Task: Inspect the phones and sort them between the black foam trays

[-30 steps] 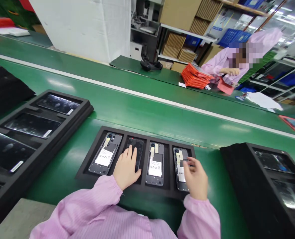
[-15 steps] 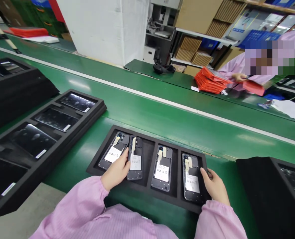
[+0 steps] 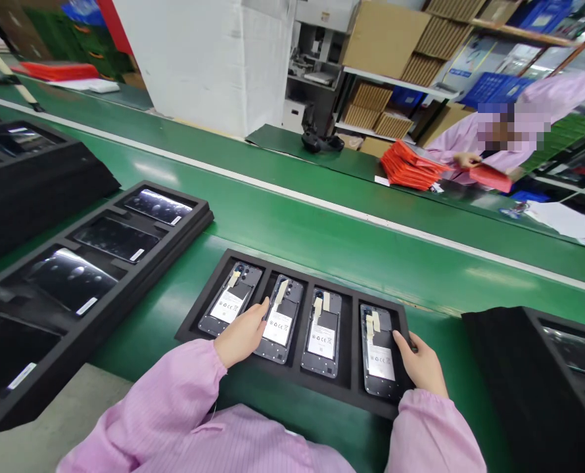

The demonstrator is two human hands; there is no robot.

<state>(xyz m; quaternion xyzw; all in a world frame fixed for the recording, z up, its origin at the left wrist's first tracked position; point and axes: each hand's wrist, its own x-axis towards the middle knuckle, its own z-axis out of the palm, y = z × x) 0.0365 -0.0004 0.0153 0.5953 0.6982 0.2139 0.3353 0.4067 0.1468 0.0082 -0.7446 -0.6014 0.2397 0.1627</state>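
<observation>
One long green bench (image 3: 322, 226) crosses the view. At left, a dark foam tray (image 3: 129, 279) shows four glossy panels (image 3: 117, 238) (each with one pale label). Before the person, one black tray (image 3: 355, 341) has four compartments with four opened phones (image 3: 321, 335), one apiece. Of two hands, the left hand (image 3: 242, 335) reaches inward, fingers at the second phone's left edge, whether gripping I cannot tell; the right hand (image 3: 423, 364) is closed round the black tray's right end, thumb on top.
</observation>
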